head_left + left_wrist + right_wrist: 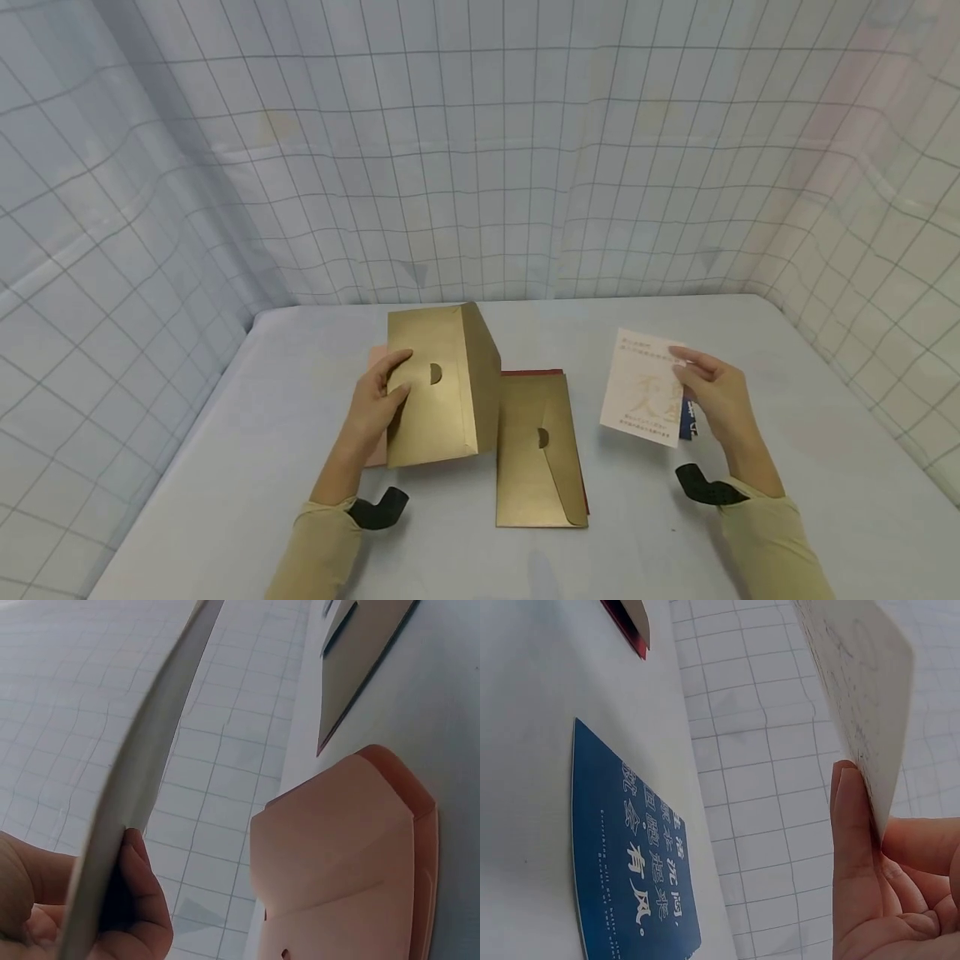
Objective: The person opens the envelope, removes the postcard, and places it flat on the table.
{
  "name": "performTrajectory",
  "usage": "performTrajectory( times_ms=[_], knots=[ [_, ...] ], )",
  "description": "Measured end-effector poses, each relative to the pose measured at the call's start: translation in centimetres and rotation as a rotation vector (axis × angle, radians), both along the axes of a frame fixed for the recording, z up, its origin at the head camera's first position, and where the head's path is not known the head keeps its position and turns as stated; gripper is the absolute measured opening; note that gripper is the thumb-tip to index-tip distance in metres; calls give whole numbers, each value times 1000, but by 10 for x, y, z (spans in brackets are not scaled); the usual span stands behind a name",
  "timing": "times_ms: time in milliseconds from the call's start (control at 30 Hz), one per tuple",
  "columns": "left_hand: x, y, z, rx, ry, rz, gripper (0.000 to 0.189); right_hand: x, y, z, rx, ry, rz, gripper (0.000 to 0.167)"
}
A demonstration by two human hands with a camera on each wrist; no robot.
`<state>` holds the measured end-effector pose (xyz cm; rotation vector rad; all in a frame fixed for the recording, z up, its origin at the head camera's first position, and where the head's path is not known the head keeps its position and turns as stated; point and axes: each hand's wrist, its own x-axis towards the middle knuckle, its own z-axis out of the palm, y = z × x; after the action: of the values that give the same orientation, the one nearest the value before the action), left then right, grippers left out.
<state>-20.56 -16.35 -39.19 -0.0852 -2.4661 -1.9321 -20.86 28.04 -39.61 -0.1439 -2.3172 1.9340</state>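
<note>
My left hand [381, 402] grips a gold envelope [431, 425] by its left edge, thumb on the near face and fingers wrapped behind. Its wide flap [483, 383] stands folded out to the right. Seen edge-on in the left wrist view, the envelope is tilted up over the table. My right hand [718, 393] pinches a cream card [633, 387] with gold lettering between thumb and fingers at its right edge. Faint writing shows on the card's other side in the right wrist view. Beneath that hand, a blue card [630, 862] with white characters lies on the table.
A second gold envelope [521, 467] lies mid-table on something red [532, 372] that shows along its edges. Pink envelopes [337, 840] lie under the left hand, mostly covered in the head view. A checked white curtain [480, 167] surrounds the white table [300, 350].
</note>
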Motion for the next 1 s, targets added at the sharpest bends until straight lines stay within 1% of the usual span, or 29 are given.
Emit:
performTrajectory(
  times_ms=[167,333,433,533,567,633,667,800,833,867,900,1000],
  knots=[
    [-1,-8,0,-34,-3,9,51,0,3,-2,41,-38,-58,45],
    [-1,-19,-2,-33,-8,16,51,-1,5,-4,67,-62,-70,44],
    [-2,-25,-3,-28,-11,22,51,-2,6,-4,58,-65,-70,43],
    [-3,-29,-3,-17,-14,21,51,-2,9,-4,25,-60,-64,44],
    [-4,-30,-3,-14,-17,22,51,-2,11,-5,39,-58,-58,45],
    [-4,-32,-3,-11,-23,29,51,-3,14,-8,31,-60,-58,45],
    [-4,-33,-3,-10,-27,31,51,-4,16,-10,5,-68,-69,44],
    [-3,-37,-2,-8,-39,48,50,-8,21,-18,-3,-99,-106,38],
    [-3,-38,-2,-8,-43,49,50,-10,23,-20,-28,-106,-123,36],
    [-2,-39,-2,-6,-46,52,50,-10,23,-21,-28,-107,-129,36],
    [-2,-40,-1,-5,-49,57,50,-10,23,-20,-10,-102,-125,37],
    [-2,-42,-1,-9,-57,64,51,-8,24,-18,-30,-82,-113,42]
  ],
)
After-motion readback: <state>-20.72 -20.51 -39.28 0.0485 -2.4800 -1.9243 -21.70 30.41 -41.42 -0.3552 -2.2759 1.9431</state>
